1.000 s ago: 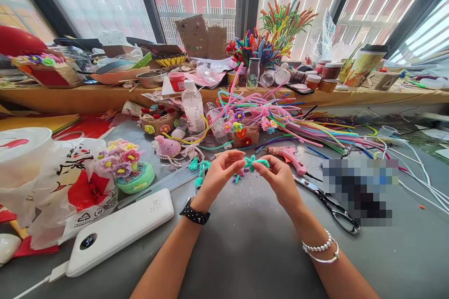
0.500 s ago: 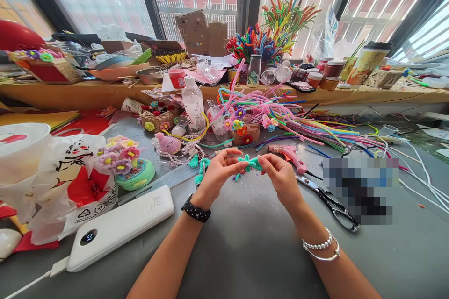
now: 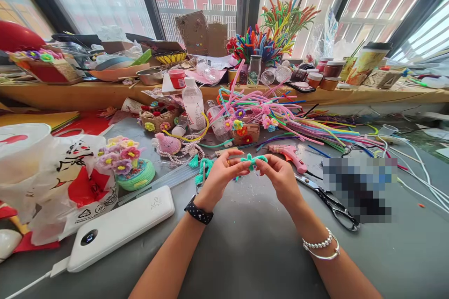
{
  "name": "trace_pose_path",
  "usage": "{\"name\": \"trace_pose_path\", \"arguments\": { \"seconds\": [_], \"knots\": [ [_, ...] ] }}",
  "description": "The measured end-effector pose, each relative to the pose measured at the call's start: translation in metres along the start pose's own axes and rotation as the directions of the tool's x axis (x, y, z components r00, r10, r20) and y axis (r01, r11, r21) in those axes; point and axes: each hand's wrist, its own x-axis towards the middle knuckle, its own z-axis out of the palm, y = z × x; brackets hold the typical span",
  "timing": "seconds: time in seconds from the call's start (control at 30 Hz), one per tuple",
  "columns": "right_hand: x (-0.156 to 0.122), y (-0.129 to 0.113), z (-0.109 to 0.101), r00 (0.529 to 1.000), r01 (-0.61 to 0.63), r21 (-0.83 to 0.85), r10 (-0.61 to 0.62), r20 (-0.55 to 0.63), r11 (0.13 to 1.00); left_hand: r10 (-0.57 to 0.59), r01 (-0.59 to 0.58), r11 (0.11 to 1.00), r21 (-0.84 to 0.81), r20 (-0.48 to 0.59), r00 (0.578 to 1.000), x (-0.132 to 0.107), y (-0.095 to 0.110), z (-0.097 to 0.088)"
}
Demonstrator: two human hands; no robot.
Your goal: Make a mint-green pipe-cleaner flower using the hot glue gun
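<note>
A teal pipe cleaner, bent into small loops like petals, is held up over the middle of the grey table. My left hand pinches its left side between thumb and fingers. On its right side, my right hand has it between thumb and forefinger. Part of the piece is hidden behind the fingertips. Beyond my left wrist lie a teal yarn-like bundle and a small pair of scissors, partly covered by the hand. A pink glue gun rests just past my right hand, with large black-handled scissors beside that forearm.
A white power bank lies at left, near a potted flower ornament and a plastic bag. Behind the hands are long pipe cleaners, a plastic bottle and a small woven basket. White cables run at right.
The teal piece has turned and shifted slightly to the right between my fingers. My left hand has moved a little rightward with it; my right hand has barely moved.
</note>
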Motion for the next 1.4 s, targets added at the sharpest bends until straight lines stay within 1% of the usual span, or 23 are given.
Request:
{"name": "trace_pose_path", "arguments": {
  "seconds": [0.07,0.27,0.43,0.73,0.8,0.9,0.97,1.07,1.17,1.33,1.4],
  "knots": [
    [0.0002,0.0004,-0.0002,1.0,-0.001,0.02,0.001,0.003,1.0,-0.001,0.001,1.0,0.006,0.005,1.0,0.0008,-0.0005,-0.0003],
    [-0.0001,-0.001,0.0002,1.0,-0.011,0.033,0.01,0.009,0.999,0.081,-0.082,0.996,0.018,0.026,0.996,0.0013,-0.0026,-0.0015],
    [-0.0005,-0.0015,0.0006,1.0,-0.015,0.069,0.014,0.011,0.997,0.116,-0.116,0.993,0.008,0.045,0.992,0.0016,-0.0031,-0.0014],
    [-0.0006,-0.0023,0.0001,1.0,-0.004,0.027,0.003,0.029,1.0,0.148,-0.149,0.989,0.008,0.064,0.987,0.0021,-0.0038,-0.002],
    [-0.0004,-0.0022,-0.0012,0.998,-0.005,-0.002,0.005,0.055,1.0,0.154,-0.155,0.988,0.013,0.071,0.985,0.002,-0.0031,-0.003],
    [-0.0003,-0.0012,-0.0022,0.992,-0.025,-0.062,0.032,0.124,0.998,0.159,-0.16,0.987,0.012,0.046,0.986,0.0021,-0.0014,-0.0048],
    [-0.0004,-0.0003,-0.0013,0.988,-0.036,-0.084,0.048,0.144,0.996,0.155,-0.154,0.988,-0.008,0.021,0.988,0.0026,-0.0009,-0.0056],
    [-0.0006,0.001,0.0017,0.995,-0.025,-0.063,0.031,0.092,0.998,0.138,-0.137,0.989,-0.05,0.023,0.99,0.0033,-0.0019,-0.0053],
    [-0.0014,0.0016,0.0044,0.998,-0.01,-0.049,0.013,0.058,0.999,0.133,-0.132,0.99,-0.041,0.019,0.991,0.0035,-0.0041,-0.0037],
    [-0.0015,0.0017,0.004,0.99,-0.022,-0.114,0.038,0.132,0.993,0.142,-0.143,0.989,-0.033,-0.032,0.989,0.0034,-0.0035,-0.0051],
    [0.0006,0.0022,0.0017,0.992,-0.009,-0.114,0.023,0.123,0.993,0.138,-0.139,0.99,-0.039,-0.031,0.99,0.0031,-0.001,-0.0069]
  ]
}}
